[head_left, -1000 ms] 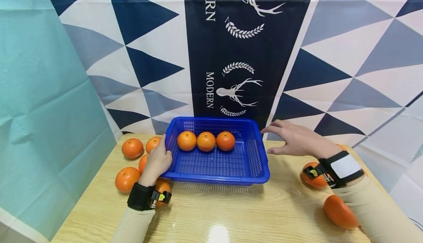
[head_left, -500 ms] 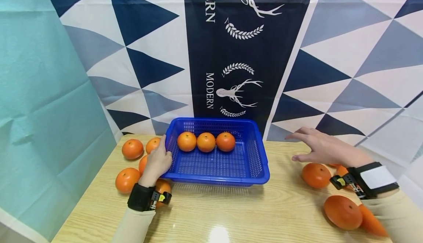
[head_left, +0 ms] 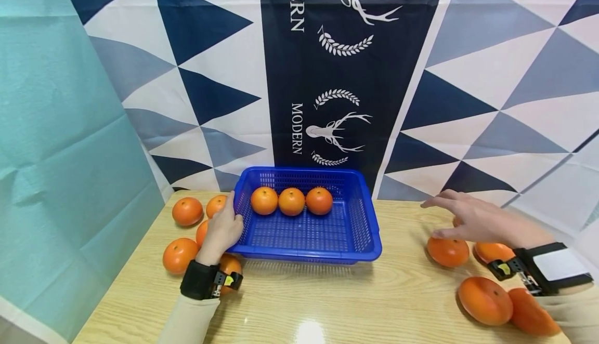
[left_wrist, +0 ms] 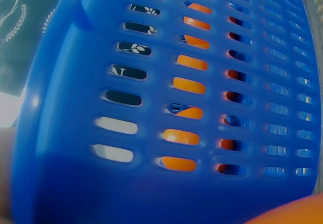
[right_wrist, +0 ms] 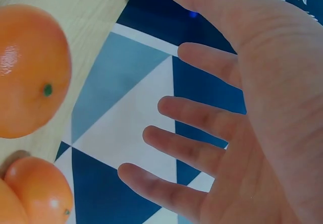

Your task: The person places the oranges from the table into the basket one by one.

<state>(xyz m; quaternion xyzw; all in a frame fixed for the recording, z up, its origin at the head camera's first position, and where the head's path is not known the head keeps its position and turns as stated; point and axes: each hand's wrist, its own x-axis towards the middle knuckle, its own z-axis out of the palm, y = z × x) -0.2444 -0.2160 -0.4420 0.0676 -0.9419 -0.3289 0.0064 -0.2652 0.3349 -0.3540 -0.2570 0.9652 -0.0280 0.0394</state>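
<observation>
A blue plastic basket (head_left: 304, 255) with slotted walls stands at the middle back of the table, and three oranges (head_left: 291, 201) sit in a row inside it. My left hand (head_left: 225, 229) grips the basket's left rim, thumb on the inner side. Its wrist view is filled by the slotted wall (left_wrist: 166, 193), with orange peel showing through the slots. On the right, my right hand (head_left: 484, 222) hovers over loose oranges with fingers spread and nothing held. Its thumb overlaps the nearest orange (head_left: 447, 253); the right wrist view shows an orange (right_wrist: 30, 72) beside the bare fingers (right_wrist: 192, 113).
Several oranges (head_left: 180, 255) lie left of the basket, partly behind my left forearm. Near my right wrist more oranges (head_left: 485, 301) lie on the wooden table (head_left: 327, 302). A patterned cloth (head_left: 224, 37) hangs close behind the basket, and a teal cloth (head_left: 70, 141) borders the left side.
My right hand has moved away from the basket's right side, rightward and slightly down, to over the loose oranges. The left hand and basket have stayed put.
</observation>
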